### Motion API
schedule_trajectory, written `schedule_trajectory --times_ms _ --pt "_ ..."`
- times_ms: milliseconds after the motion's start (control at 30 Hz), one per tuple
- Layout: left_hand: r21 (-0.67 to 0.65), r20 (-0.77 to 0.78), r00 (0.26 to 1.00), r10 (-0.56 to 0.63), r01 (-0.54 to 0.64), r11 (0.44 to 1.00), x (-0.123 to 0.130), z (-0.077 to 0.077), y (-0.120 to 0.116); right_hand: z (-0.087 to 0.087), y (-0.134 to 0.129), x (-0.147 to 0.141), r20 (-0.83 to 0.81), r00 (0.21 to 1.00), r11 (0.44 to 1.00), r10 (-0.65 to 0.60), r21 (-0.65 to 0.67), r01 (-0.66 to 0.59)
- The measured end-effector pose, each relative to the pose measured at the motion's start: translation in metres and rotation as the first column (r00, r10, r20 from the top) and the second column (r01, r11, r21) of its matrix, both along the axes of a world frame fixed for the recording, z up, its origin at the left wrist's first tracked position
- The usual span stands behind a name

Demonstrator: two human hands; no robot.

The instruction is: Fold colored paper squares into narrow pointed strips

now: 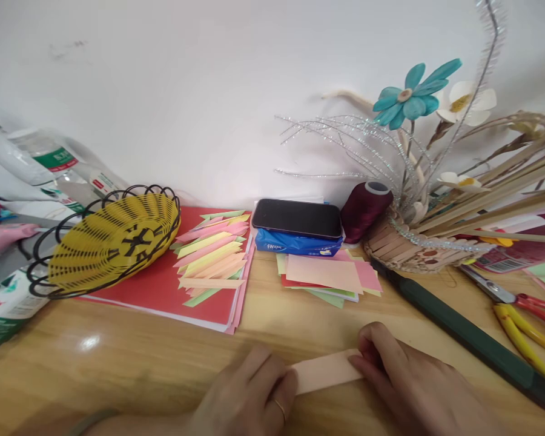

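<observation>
A pale peach paper strip (327, 372) stretches between my two hands, just above or on the wooden table. My left hand (249, 390) is closed on its left end, with a ring on one finger. At the strip's right end, the thumb and fingers of my right hand (395, 369) pinch the paper. Beyond the hands lies a loose stack of coloured paper slips (324, 274), peach on top with pink, red and green below. To the left, many folded paper strips (213, 257) in pink, yellow, peach and green are piled on red paper sheets (163, 297).
A yellow woven basket (118, 245) leans at the left near plastic bottles (9, 309). A black phone (297, 218) rests on a blue tissue pack (297, 243) beside a maroon thread spool (366, 209). Right are a flower arrangement (427, 242), a dark green long tool (463, 333) and scissors (504, 293).
</observation>
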State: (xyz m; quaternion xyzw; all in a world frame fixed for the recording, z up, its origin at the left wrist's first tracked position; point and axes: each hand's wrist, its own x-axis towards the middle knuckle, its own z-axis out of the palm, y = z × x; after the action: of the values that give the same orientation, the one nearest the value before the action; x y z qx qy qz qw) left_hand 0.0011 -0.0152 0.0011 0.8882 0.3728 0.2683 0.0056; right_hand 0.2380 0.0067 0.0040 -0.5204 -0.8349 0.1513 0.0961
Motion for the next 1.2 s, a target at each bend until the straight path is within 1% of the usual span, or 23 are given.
schedule_trajectory --times_ms 167,300,500,633,700,767,867,933,1067,1133,1200 --pt "-0.014 -0.01 1.0 0.023 -0.024 1.0 0.0 -0.005 -0.002 -0.005 0.0 0.002 -0.053 0.994 0.993 -0.092 -0.074 0.088" --pt "-0.043 -0.007 0.999 0.053 -0.053 0.998 0.001 -0.008 -0.003 -0.007 -0.003 0.002 -0.064 0.989 0.99 -0.135 -0.057 0.132" --pt "-0.056 -0.033 0.999 0.027 -0.029 0.998 -0.001 -0.008 -0.004 -0.005 -0.002 0.0 -0.066 0.991 0.993 -0.115 0.007 0.116" --pt "-0.08 -0.058 0.998 0.024 -0.029 0.996 -0.003 -0.007 -0.005 -0.002 0.001 -0.001 -0.077 0.996 0.996 -0.04 0.072 0.045" --pt "-0.056 -0.057 0.998 0.021 -0.024 0.998 -0.002 -0.005 -0.005 -0.001 0.002 -0.001 -0.074 0.997 0.997 0.004 0.078 0.002" --pt "-0.02 -0.048 0.999 0.01 -0.011 1.0 -0.001 -0.003 -0.004 0.0 0.003 0.0 -0.067 0.997 0.998 0.025 0.053 -0.021" --pt "0.031 -0.046 0.999 -0.001 0.003 1.0 0.001 -0.001 -0.002 0.0 0.002 0.0 -0.054 0.999 1.0 0.007 -0.012 -0.007" --pt "0.066 -0.054 0.999 0.005 -0.002 0.998 0.002 -0.002 -0.001 -0.001 0.002 0.0 -0.058 0.998 0.999 -0.009 -0.032 0.007" --pt "0.206 -0.107 0.994 -0.005 0.027 0.978 0.003 -0.005 -0.005 -0.002 0.002 0.0 -0.068 0.997 0.999 -0.032 -0.036 0.03" --pt "0.255 -0.163 0.986 0.033 0.01 0.967 0.003 -0.006 -0.01 -0.003 0.001 0.001 -0.06 0.998 0.999 -0.032 -0.042 0.03" --pt "0.273 -0.22 0.973 0.068 -0.005 0.962 0.002 -0.007 -0.014 -0.004 0.0 0.002 -0.049 0.998 0.999 -0.028 -0.042 0.026"
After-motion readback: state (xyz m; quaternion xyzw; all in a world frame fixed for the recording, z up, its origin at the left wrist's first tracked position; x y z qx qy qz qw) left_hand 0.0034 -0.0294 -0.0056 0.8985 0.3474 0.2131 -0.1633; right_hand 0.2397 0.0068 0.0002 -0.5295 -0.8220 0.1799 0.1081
